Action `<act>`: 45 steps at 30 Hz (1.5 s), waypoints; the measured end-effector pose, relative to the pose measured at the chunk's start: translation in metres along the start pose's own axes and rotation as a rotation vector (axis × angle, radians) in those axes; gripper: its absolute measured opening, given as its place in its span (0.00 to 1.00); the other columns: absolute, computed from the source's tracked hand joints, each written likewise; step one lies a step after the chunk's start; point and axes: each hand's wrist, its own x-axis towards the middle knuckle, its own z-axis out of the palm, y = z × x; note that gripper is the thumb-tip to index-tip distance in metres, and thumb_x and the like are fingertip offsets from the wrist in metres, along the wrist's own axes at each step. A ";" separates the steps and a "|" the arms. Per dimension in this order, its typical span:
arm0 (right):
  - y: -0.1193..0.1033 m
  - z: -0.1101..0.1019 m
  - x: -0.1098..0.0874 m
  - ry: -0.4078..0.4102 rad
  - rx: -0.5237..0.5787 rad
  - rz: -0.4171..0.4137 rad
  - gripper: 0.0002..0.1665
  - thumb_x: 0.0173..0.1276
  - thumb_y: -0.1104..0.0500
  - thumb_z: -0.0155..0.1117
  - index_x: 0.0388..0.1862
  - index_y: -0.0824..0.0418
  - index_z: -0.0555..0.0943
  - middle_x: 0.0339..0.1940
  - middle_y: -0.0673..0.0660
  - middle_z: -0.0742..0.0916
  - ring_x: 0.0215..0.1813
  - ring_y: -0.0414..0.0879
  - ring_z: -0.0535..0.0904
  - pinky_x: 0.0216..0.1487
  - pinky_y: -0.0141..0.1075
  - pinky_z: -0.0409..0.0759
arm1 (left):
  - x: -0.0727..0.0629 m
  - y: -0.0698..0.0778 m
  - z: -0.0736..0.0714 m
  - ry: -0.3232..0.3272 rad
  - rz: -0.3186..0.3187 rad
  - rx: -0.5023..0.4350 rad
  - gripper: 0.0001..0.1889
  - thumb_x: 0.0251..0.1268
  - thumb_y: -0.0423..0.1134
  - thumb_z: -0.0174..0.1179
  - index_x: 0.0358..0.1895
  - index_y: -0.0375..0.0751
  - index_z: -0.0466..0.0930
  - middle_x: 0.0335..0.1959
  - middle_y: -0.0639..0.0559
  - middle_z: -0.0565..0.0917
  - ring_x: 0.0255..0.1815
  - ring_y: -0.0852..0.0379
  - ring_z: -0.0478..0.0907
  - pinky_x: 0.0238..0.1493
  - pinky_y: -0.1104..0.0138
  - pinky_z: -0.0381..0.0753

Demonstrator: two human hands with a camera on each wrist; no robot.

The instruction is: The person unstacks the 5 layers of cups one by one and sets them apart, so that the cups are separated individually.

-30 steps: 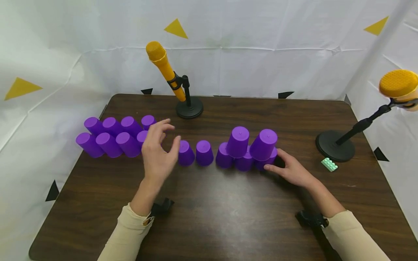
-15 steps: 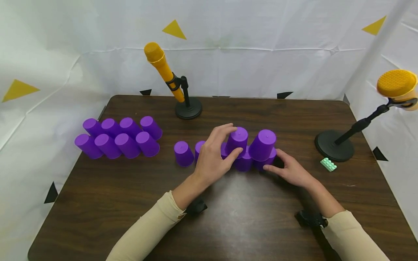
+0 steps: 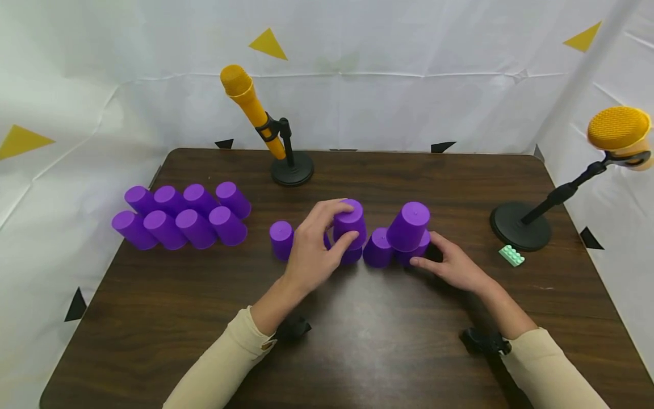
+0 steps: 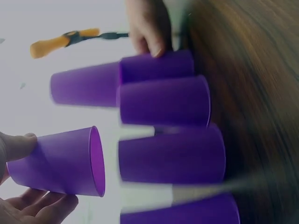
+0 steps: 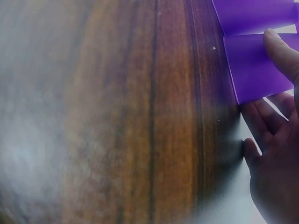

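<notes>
My left hand [image 3: 314, 250] holds an upside-down purple cup [image 3: 351, 221] between thumb and fingers. In the left wrist view, a gap shows between that cup's rim and the bases of the upturned cups [image 4: 170, 156] under it. My right hand [image 3: 455, 264] is at the right end of the row, its thumb on the near side of the end cup [image 5: 254, 67] and its fingers around the far side. One more cup [image 3: 409, 227] stands on top, straddling the end cup and the cup [image 3: 377, 250] beside it. My left hand partly hides the row.
Two rows of upturned purple cups [image 3: 196, 229] fill the left side. A single purple cup [image 3: 281, 240] stands left of my left hand. Behind is a yellow microphone [image 3: 251, 108] on a stand; another microphone [image 3: 618, 130] and a mint-green toy brick [image 3: 511, 255] are at the right.
My left hand came rightward from beside the cup rows, took hold of the left upper cup and moved it a little left. My right hand has stayed at the end cup.
</notes>
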 end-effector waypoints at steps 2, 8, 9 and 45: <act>0.000 0.000 0.000 -0.004 0.000 -0.002 0.38 0.67 0.56 0.69 0.71 0.65 0.65 0.68 0.67 0.74 0.71 0.64 0.64 0.67 0.63 0.60 | -0.008 0.001 -0.019 0.046 -0.036 -0.031 0.20 0.59 0.32 0.69 0.54 0.42 0.77 0.58 0.50 0.77 0.55 0.55 0.77 0.53 0.62 0.81; 0.014 0.001 0.002 -0.007 -0.009 -0.002 0.40 0.67 0.51 0.68 0.73 0.62 0.64 0.69 0.64 0.73 0.72 0.62 0.63 0.68 0.63 0.59 | -0.041 -0.006 -0.093 0.205 -0.120 0.080 0.20 0.53 0.25 0.71 0.50 0.37 0.79 0.54 0.50 0.80 0.53 0.54 0.78 0.52 0.65 0.81; 0.014 0.001 0.002 -0.007 -0.009 -0.001 0.40 0.67 0.51 0.68 0.73 0.63 0.64 0.69 0.65 0.73 0.72 0.62 0.63 0.68 0.63 0.59 | -0.048 -0.008 -0.107 0.239 -0.133 0.112 0.20 0.52 0.23 0.71 0.50 0.35 0.79 0.53 0.48 0.80 0.52 0.54 0.79 0.51 0.67 0.81; 0.018 0.001 0.002 0.002 -0.009 -0.007 0.38 0.67 0.50 0.68 0.71 0.61 0.66 0.68 0.63 0.74 0.72 0.61 0.64 0.68 0.62 0.60 | -0.136 -0.113 -0.279 0.549 -0.892 0.536 0.25 0.61 0.30 0.65 0.61 0.39 0.68 0.67 0.42 0.70 0.69 0.45 0.67 0.66 0.53 0.69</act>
